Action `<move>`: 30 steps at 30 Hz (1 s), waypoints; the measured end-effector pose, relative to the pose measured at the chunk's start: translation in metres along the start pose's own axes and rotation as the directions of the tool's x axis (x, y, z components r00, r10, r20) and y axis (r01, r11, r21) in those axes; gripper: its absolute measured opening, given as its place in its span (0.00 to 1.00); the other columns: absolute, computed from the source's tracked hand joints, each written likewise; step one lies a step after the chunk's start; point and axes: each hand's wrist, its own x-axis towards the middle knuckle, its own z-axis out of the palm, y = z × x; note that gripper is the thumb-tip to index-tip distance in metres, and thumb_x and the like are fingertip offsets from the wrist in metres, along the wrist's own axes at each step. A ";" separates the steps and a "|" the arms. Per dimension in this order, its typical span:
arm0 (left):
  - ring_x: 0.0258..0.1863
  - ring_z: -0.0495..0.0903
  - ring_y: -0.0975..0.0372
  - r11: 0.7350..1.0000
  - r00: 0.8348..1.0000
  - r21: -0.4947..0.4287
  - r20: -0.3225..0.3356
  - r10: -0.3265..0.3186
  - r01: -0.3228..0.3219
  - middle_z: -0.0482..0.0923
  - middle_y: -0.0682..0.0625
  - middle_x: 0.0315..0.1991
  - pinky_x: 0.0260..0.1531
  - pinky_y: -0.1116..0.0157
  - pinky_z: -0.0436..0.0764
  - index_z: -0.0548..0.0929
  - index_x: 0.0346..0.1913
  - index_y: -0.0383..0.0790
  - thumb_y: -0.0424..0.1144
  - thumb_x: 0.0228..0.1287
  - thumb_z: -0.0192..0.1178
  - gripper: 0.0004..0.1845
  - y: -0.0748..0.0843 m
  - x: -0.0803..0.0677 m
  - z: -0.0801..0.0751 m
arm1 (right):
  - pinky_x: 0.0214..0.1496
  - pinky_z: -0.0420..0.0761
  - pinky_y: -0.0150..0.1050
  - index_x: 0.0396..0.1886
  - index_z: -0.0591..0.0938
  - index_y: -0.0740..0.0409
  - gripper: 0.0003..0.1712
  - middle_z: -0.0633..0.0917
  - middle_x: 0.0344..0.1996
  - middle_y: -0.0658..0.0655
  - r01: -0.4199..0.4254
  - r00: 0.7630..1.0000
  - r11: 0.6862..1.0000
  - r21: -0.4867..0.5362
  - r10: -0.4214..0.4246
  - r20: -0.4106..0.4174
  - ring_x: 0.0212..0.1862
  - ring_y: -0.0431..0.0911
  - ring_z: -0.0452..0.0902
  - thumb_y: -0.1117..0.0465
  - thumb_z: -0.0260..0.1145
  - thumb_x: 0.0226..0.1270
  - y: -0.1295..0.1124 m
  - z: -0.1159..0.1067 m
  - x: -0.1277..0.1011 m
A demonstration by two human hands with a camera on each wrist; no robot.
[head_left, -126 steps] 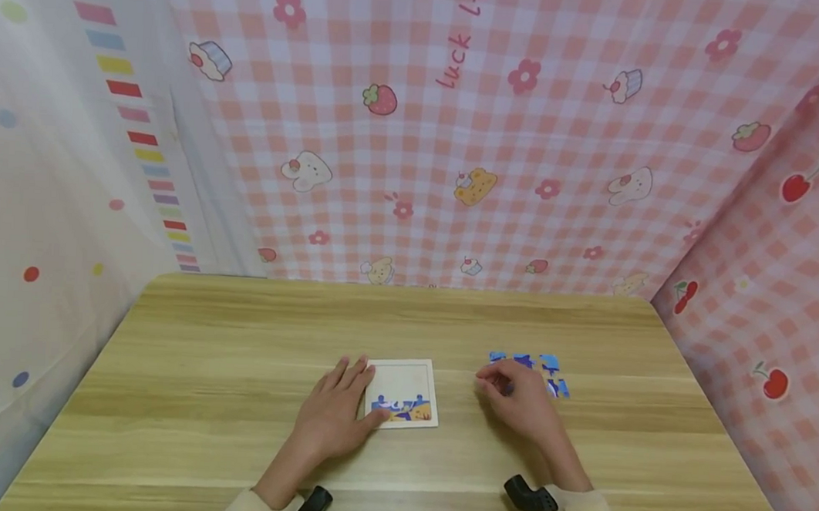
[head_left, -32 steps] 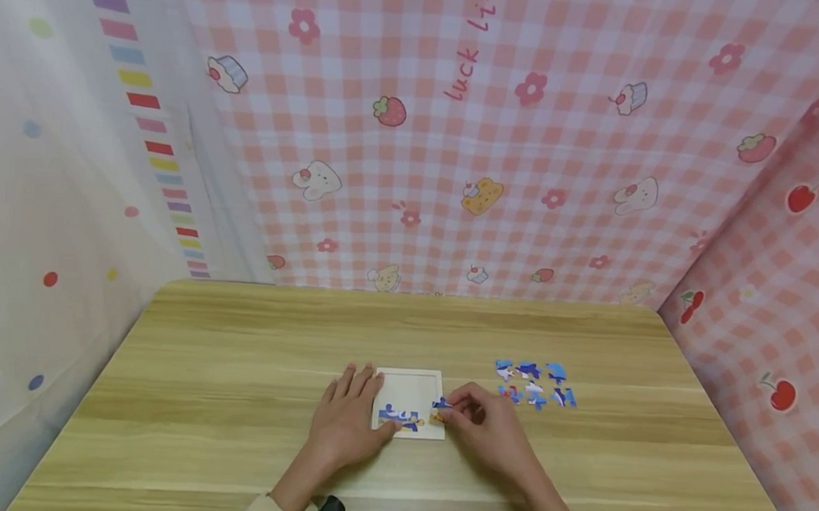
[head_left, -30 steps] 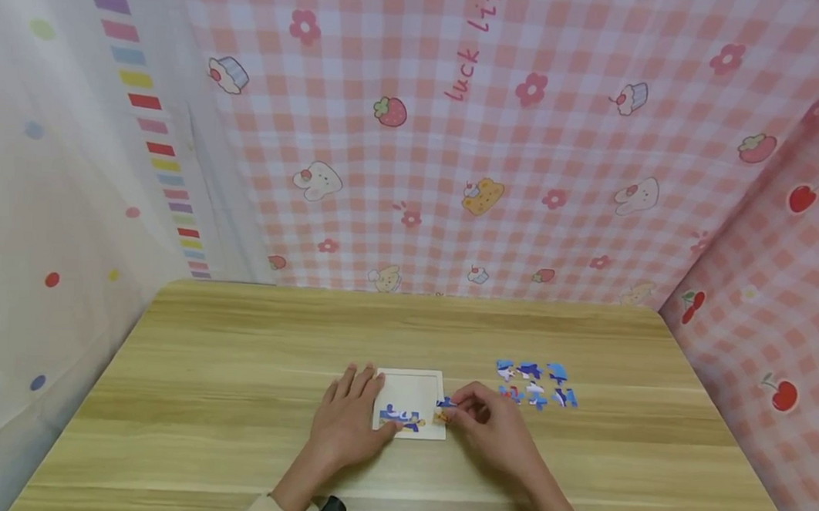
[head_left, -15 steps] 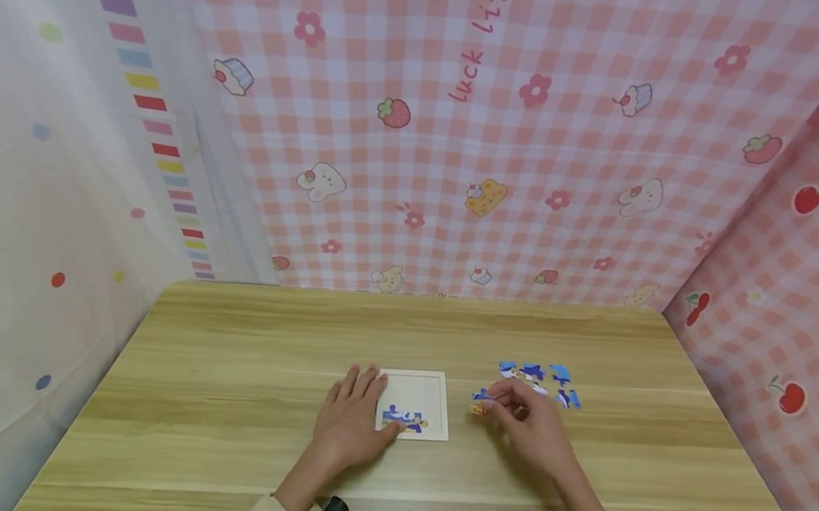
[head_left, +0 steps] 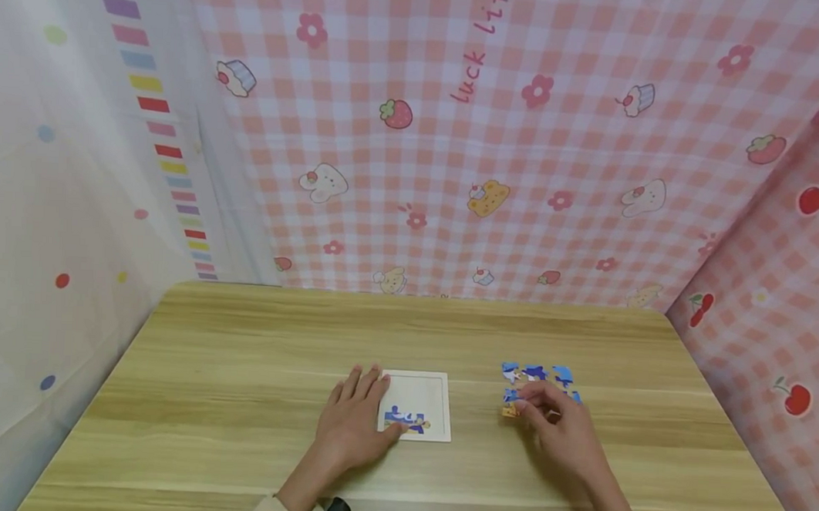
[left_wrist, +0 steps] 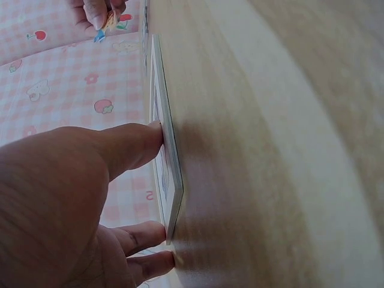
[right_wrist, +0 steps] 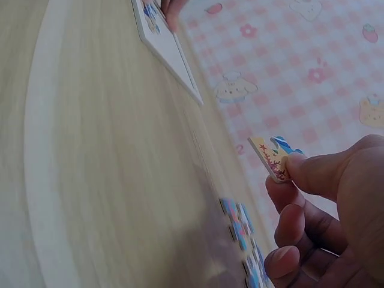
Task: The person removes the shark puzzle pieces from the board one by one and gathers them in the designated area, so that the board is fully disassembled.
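In the head view my left hand [head_left: 355,422] rests on the left edge of a square white puzzle tray [head_left: 416,387]. Its thumb presses near some joined blue and yellow puzzle pieces [head_left: 402,417] at the tray's lower left. The left wrist view has the thumb on the tray's face [left_wrist: 170,186] and fingertips at its side. Thumb and forefinger of my right hand [head_left: 563,429] pinch a single jigsaw piece [right_wrist: 271,157], yellow with red coral-like marks and a blue part. This hand is above the table, beside several loose blue puzzle pieces [head_left: 535,372], partly covering them.
A wood-grain table [head_left: 238,339] lies under everything. Behind it hangs a pink checked cloth [head_left: 429,148], with a cherry-print cloth [head_left: 781,321] on the right and a dotted white curtain [head_left: 36,213] on the left.
A yellow-and-blue piece seen earlier at the tray's lower right is gone from there. My right hand has carried such a piece rightward to the loose ones. My left hand stays on the tray.
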 end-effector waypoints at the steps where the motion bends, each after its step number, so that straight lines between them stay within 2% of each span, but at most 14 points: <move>1: 0.82 0.51 0.42 1.000 1.000 0.000 0.000 -0.001 0.001 0.58 0.41 0.81 0.79 0.40 0.55 0.66 0.77 0.39 0.59 0.65 0.64 0.44 0.000 0.000 0.000 | 0.31 0.79 0.30 0.41 0.84 0.49 0.03 0.86 0.29 0.46 -0.003 1.000 1.000 -0.004 0.003 -0.003 0.29 0.34 0.76 0.60 0.70 0.70 0.002 -0.002 -0.001; 13: 0.82 0.51 0.42 1.000 1.000 0.019 -0.007 0.003 -0.003 0.57 0.42 0.81 0.80 0.40 0.54 0.65 0.77 0.40 0.60 0.65 0.63 0.44 0.000 0.001 0.002 | 0.29 0.80 0.31 0.42 0.85 0.53 0.03 0.88 0.31 0.51 -0.035 0.998 0.999 -0.032 0.033 -0.062 0.28 0.35 0.77 0.60 0.69 0.72 0.024 -0.029 -0.005; 19: 0.82 0.51 0.42 0.999 1.000 0.032 0.005 0.009 -0.009 0.57 0.42 0.81 0.79 0.40 0.54 0.65 0.78 0.40 0.63 0.66 0.61 0.45 -0.001 0.001 0.002 | 0.36 0.81 0.28 0.45 0.86 0.52 0.06 0.88 0.34 0.50 -0.093 0.994 0.992 -0.085 0.088 -0.063 0.33 0.33 0.79 0.57 0.67 0.74 0.032 -0.038 -0.010; 24: 0.82 0.50 0.42 0.999 0.999 0.027 0.038 0.034 -0.035 0.56 0.42 0.82 0.79 0.41 0.55 0.64 0.78 0.40 0.68 0.60 0.63 0.51 -0.005 0.002 0.000 | 0.39 0.81 0.26 0.46 0.86 0.52 0.07 0.89 0.36 0.50 -0.116 0.991 0.987 -0.115 0.109 -0.072 0.35 0.31 0.79 0.57 0.67 0.74 0.038 -0.047 -0.014; 30: 0.82 0.51 0.42 0.998 0.996 0.016 0.071 0.054 -0.055 0.56 0.41 0.81 0.79 0.41 0.56 0.64 0.78 0.39 0.66 0.55 0.68 0.54 -0.008 0.000 -0.006 | 0.37 0.79 0.26 0.45 0.86 0.52 0.08 0.89 0.35 0.49 -0.138 0.989 0.979 -0.148 0.129 -0.067 0.34 0.30 0.78 0.55 0.67 0.74 0.044 -0.058 -0.016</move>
